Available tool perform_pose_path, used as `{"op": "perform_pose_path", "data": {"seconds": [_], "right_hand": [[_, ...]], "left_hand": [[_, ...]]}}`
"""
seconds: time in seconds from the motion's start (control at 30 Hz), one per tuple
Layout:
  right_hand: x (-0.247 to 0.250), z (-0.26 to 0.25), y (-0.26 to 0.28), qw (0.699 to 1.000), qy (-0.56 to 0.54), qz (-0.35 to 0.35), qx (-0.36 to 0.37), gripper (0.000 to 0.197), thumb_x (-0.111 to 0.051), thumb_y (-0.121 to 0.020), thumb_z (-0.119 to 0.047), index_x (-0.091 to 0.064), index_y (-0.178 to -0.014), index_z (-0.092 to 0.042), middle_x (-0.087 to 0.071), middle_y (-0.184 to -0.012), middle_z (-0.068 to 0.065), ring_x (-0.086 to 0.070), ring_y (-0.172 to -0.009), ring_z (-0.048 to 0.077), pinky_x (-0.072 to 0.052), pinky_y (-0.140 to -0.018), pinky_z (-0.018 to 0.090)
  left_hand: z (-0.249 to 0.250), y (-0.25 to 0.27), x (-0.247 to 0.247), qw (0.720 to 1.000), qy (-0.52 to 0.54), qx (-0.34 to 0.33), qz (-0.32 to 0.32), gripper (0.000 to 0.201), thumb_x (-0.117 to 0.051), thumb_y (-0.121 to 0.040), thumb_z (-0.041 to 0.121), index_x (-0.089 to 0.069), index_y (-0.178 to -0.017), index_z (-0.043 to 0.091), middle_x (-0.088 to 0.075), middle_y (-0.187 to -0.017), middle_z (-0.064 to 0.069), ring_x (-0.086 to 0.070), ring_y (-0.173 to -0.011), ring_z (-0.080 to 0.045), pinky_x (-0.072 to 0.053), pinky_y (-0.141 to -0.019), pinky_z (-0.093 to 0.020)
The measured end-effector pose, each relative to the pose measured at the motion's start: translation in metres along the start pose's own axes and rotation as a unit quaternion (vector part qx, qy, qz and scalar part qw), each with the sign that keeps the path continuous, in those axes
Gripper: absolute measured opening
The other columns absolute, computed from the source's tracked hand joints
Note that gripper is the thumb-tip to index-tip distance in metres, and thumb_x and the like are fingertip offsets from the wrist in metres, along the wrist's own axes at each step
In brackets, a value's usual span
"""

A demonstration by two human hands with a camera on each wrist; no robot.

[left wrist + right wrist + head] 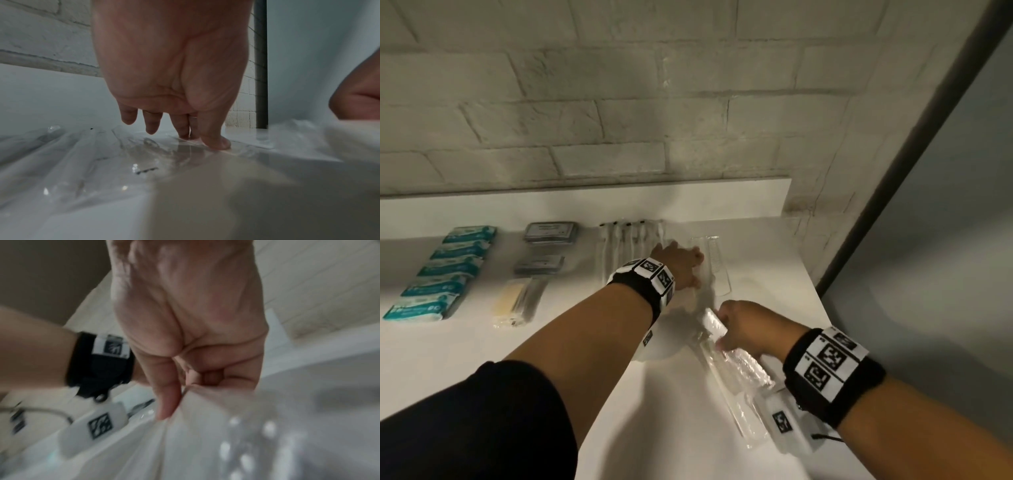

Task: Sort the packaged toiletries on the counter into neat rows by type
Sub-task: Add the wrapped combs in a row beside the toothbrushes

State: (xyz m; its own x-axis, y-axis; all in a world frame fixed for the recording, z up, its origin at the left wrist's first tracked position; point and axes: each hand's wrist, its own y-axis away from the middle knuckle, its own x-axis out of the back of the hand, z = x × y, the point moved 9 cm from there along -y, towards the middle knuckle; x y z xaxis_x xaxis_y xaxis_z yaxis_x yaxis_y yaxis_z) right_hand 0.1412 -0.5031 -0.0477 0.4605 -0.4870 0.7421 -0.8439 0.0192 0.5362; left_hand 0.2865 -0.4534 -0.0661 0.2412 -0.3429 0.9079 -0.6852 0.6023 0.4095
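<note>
At frame centre the left hand [681, 262] pressed a clear comb packet [714, 263]; lower right, the right hand [746, 329] gripped clear packets [739, 373].

left hand [678, 265] — reached forward, fingers [216, 142] straight, pressing down | right hand [748, 327] — nearer, fingers curled, pinching

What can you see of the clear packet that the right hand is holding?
The clear packet is a long, narrow sleeve of shiny, crinkled plastic film with a pale slim item inside, too blurred to name. It slants over the white counter's front right area. The right hand pinches its far end with thumb against curled fingers.
</note>
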Motion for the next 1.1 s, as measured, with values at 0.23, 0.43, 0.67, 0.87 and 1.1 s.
{"op": "perform_pose_path", "data": {"seconds": [0.23,0.43,0.67,0.87,1.1], "right_hand": [[0.03,0.044,-0.006,0.943,-0.324,0.028,-0.068,0.018,-0.063,-0.091,-0.013,-0.052,-0.077,-0.012,-0.046,-0.059,0.005,-0.045,-0.045,0.017,-0.043,-0.046,0.024],[0.125,0.041,0.0,0.9,-0.257,0.336,0.103,0.012,-0.072,-0.079,-0.006,-0.061,-0.078,-0.009,-0.062,-0.073,0.003,-0.059,-0.065,0.017,-0.047,-0.06,0.024],[0.076,0.076,-0.034,0.99,0.024,0.138,0.034,0.045,-0.045,-0.098,-0.013,-0.052,-0.135,-0.039,-0.044,-0.148,-0.009,-0.041,-0.136,0.021,-0.026,-0.106,0.02],[0.085,0.053,-0.028,0.986,0.11,0.115,0.04,0.05,-0.047,-0.098,-0.04,-0.039,-0.146,-0.029,-0.039,-0.151,-0.006,-0.039,-0.136,0.019,-0.027,-0.109,0.026],[0.082,0.054,-0.054,0.981,0.161,0.106,0.018,0.059,-0.059,-0.09,-0.037,-0.04,-0.145,-0.027,-0.048,-0.145,-0.001,-0.046,-0.13,0.023,-0.037,-0.107,0.033]], "left_hand": [[0.0,0.003,0.001,0.999,0.033,-0.005,0.021,0.061,-0.054,-0.088,0.046,-0.032,-0.142,0.028,-0.023,-0.157,0.012,-0.027,-0.138,-0.028,-0.027,-0.106,-0.047],[0.002,0.006,0.007,0.998,0.053,-0.003,0.028,0.062,-0.056,-0.087,0.045,-0.034,-0.143,0.029,-0.025,-0.156,0.011,-0.021,-0.142,-0.03,-0.023,-0.111,-0.045],[0.003,0.012,0.006,0.998,0.046,-0.015,0.026,0.065,-0.043,-0.096,0.043,-0.016,-0.152,0.025,-0.005,-0.162,0.008,0.002,-0.148,-0.031,-0.009,-0.117,-0.052],[0.026,0.006,0.023,0.997,0.007,-0.037,0.06,0.059,-0.034,-0.097,0.049,-0.024,-0.149,0.023,-0.016,-0.16,0.005,-0.002,-0.148,-0.03,-0.002,-0.116,-0.054],[0.036,-0.008,0.012,1.0,0.021,0.012,0.018,0.071,-0.049,-0.087,0.058,-0.033,-0.145,0.022,-0.031,-0.154,0.003,-0.007,-0.147,-0.032,-0.002,-0.114,-0.058]]}}
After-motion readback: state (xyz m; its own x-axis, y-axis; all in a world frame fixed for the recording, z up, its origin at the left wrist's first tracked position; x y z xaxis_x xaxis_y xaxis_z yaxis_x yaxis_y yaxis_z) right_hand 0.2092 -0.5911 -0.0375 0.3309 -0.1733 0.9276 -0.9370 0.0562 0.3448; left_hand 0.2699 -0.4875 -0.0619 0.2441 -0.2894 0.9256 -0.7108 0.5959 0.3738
